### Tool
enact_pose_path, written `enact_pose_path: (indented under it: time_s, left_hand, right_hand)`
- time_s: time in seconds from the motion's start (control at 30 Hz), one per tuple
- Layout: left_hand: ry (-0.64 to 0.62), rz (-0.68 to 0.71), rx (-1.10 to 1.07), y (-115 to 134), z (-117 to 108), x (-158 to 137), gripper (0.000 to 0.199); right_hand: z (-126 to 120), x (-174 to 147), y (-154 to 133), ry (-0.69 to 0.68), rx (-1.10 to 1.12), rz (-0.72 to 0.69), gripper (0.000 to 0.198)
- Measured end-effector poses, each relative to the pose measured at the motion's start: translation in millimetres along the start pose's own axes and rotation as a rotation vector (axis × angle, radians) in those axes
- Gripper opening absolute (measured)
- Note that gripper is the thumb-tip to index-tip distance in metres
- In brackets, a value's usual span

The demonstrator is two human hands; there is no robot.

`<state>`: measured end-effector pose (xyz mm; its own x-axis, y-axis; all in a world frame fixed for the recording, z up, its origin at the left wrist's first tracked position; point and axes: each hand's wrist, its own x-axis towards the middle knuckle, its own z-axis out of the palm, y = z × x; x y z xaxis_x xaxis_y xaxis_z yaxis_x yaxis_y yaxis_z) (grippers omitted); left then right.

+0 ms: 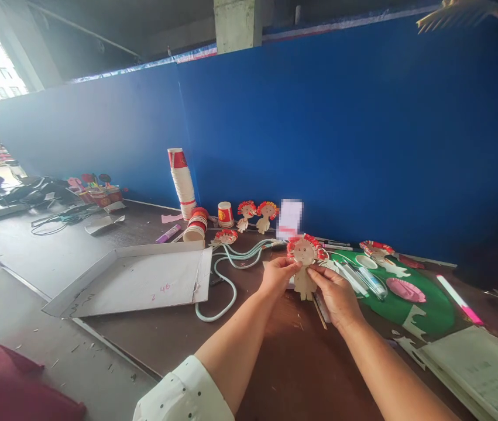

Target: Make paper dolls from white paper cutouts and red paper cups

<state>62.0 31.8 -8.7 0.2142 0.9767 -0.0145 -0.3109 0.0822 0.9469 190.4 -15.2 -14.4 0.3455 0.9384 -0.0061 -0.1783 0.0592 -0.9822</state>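
Observation:
Between my hands is a paper doll (305,251) with a pale round face, drawn eyes and a red fringe of curled strips, its plain paper body hanging below. My left hand (280,273) pinches it at the left, near the neck. From the right, my right hand (334,292) grips the body with thumb and fingers. Two similar dolls (267,216) lean against the blue board behind. Another red-fringed piece (225,236) lies left of them, and one more doll (378,251) rests at the right.
A white cardboard tray (143,280) lies left, beside a pale cable (234,292). Stacked paper cups (182,187) stand at the back. A green mat (437,310) holds a pink paper piece (405,290) and pens. A marker (459,299) and a book (477,368) lie right.

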Motion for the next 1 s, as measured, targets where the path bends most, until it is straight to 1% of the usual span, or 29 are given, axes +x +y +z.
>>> enact_pose_path:
  time_s: [0.33,0.5,0.73,0.83,1.0]
  left_hand:
    - [-0.049,-0.004,0.009,-1.8,-3.8,1.8,0.040]
    - [-0.033,-0.001,0.022,-0.7,-2.3,0.7,0.037]
    - [0.023,-0.008,-0.006,1.3,0.7,0.0,0.032]
    - [0.005,-0.006,0.028,-0.2,0.6,0.0,0.031]
    - [-0.030,0.003,0.099,-4.9,1.8,0.2,0.031]
  right_hand:
    - [-5.7,6.2,6.6,-0.015,-0.049,-0.030,0.030]
    - [-3.8,4.6,5.2,-0.019,-0.024,-0.010,0.030]
    - [0.8,2.2,1.7,-0.070,0.024,-0.020,0.029]
    - [1.6,2.5,1.3,-0.088,0.063,0.016,0.029]
    - [0.3,6.0,3.4,-0.037,0.024,0.005,0.032]
